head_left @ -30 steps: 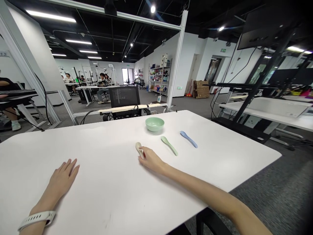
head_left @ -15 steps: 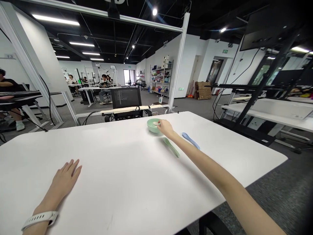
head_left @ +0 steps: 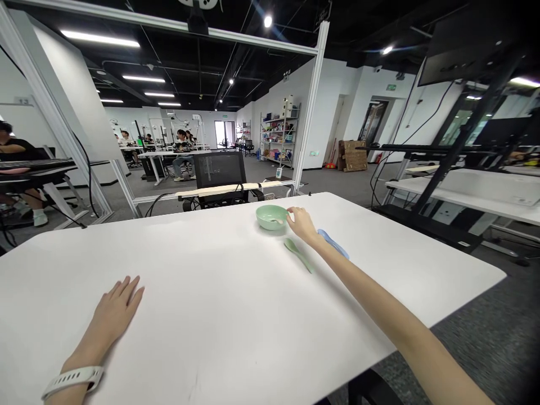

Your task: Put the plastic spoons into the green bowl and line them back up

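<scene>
My right hand (head_left: pixel 302 225) reaches far across the white table (head_left: pixel 236 315) and hovers just right of a pale green bowl (head_left: pixel 271 217), fingers loosely apart and holding nothing. A cream spoon lies inside the bowl, barely showing. A green spoon (head_left: pixel 298 254) lies on the table below the hand. A blue spoon (head_left: pixel 335 244) lies to its right, partly hidden by my wrist. My left hand (head_left: pixel 116 311) rests flat on the table near the front left, fingers stretched out, with a white band on the wrist.
A black office chair (head_left: pixel 219 171) stands behind the table's far edge. A metal frame post (head_left: pixel 310 107) rises behind the bowl. Other desks with seated people are at the back left. A white desk and black stand (head_left: pixel 455 185) are on the right.
My right hand picked the cream spoon off the table, carried it to the bowl, left it inside, and has now drawn back slightly to the right. My left hand stayed flat.
</scene>
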Action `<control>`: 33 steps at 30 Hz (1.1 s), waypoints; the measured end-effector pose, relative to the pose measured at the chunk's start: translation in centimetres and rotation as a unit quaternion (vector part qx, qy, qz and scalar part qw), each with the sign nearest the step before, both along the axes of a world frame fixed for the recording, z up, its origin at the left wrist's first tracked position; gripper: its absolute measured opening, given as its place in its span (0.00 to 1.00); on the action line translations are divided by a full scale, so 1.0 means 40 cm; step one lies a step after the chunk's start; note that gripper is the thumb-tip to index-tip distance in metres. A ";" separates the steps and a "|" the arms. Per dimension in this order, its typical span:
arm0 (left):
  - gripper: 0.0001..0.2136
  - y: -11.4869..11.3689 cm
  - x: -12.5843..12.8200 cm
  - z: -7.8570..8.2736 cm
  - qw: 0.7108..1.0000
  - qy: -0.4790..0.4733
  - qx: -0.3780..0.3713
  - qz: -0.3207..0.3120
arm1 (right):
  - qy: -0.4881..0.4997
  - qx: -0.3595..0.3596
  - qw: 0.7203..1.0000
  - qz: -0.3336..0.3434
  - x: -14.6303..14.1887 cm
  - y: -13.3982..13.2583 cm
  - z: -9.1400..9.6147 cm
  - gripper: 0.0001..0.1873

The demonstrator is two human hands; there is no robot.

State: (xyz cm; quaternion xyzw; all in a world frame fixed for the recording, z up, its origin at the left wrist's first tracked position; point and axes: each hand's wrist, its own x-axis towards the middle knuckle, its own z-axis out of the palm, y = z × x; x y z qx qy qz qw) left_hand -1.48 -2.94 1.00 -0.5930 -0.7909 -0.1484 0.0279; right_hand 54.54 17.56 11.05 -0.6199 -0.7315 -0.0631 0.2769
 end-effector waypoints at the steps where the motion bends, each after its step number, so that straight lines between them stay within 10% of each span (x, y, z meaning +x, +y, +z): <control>1: 0.39 0.000 -0.001 -0.001 1.000 0.002 -0.003 0.000 | 0.004 0.001 1.000 0.017 0.030 -0.012 -0.022 0.21; 8: 0.40 0.001 -0.001 -0.008 1.000 0.003 -0.002 0.000 | 0.006 -0.080 0.990 0.116 0.175 -0.100 -0.197 0.24; 14: 0.41 0.001 -0.002 -0.008 1.000 0.011 -0.005 -0.004 | 0.048 -0.094 0.987 0.122 0.186 -0.116 -0.229 0.23; 19: 0.41 0.002 0.000 -0.007 1.000 0.010 -0.006 0.000 | 0.058 -0.071 0.993 0.077 0.159 -0.104 -0.167 0.24; 28: 0.41 0.002 0.003 0.000 1.000 0.010 -0.016 0.001 | -0.040 -0.098 0.994 0.001 -0.059 0.030 0.088 0.22; 33: 0.38 -0.002 0.015 0.009 1.000 0.016 -0.008 0.005 | -0.070 -0.161 0.983 -0.050 -0.139 0.093 0.105 0.15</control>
